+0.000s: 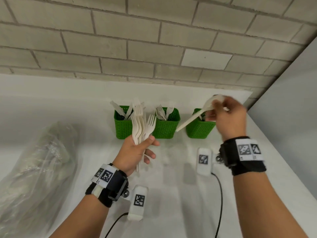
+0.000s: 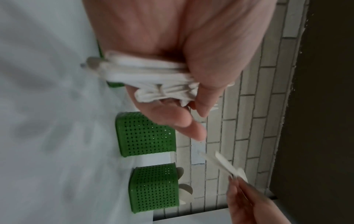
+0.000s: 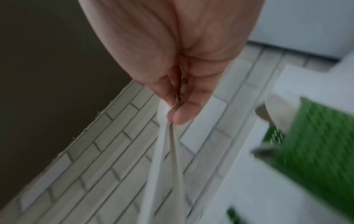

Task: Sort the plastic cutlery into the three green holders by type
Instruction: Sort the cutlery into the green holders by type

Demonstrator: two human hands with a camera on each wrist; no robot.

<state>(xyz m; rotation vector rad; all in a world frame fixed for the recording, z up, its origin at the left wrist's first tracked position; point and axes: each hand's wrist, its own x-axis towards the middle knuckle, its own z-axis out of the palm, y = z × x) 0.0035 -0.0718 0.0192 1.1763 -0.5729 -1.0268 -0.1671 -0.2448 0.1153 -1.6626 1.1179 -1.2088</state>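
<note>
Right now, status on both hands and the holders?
Left hand grips fork bundle. Right hand pinches spoon over right holder. Nothing in the way.

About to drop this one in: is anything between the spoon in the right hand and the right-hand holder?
Nothing visible. The right hand pinches the spoon just above the right holder, whose open top already holds a few pieces.

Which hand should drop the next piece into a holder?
Right. The right hand already pinches a spoon above the right green holder, likely its target. The left hand grips a bundle of forks.
</note>
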